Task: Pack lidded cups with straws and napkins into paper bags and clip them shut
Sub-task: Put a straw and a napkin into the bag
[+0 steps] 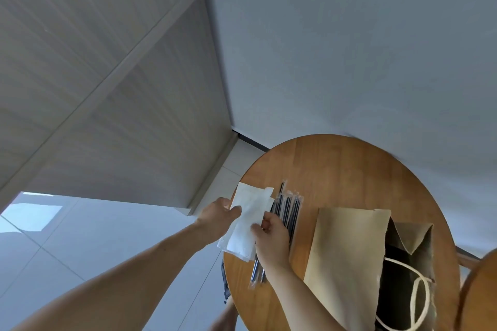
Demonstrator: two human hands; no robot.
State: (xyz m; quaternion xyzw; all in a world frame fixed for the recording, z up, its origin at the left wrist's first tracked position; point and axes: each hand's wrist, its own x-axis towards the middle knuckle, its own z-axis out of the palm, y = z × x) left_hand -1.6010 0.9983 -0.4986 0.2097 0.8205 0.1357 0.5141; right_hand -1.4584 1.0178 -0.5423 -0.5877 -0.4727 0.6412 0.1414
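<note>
Toward the lower right of the frame, a round wooden surface [336, 169] holds the packing items. Both hands meet at its left edge over a white napkin [248, 212]. The left hand [219, 216] pinches the napkin's left side, thumb on top. The right hand [270, 239] grips its right edge with curled fingers. The napkin is partly folded and lifted, overhanging the surface's rim. Just beside it, partly under the right hand, lies a bundle of dark straws [289, 208] in clear wrappers. Right of the straws is a brown paper bag [347, 258], its mouth open, with white cord handles [419, 301] at the opening. Pale floor tiles [80, 236] fill the lower left.
</note>
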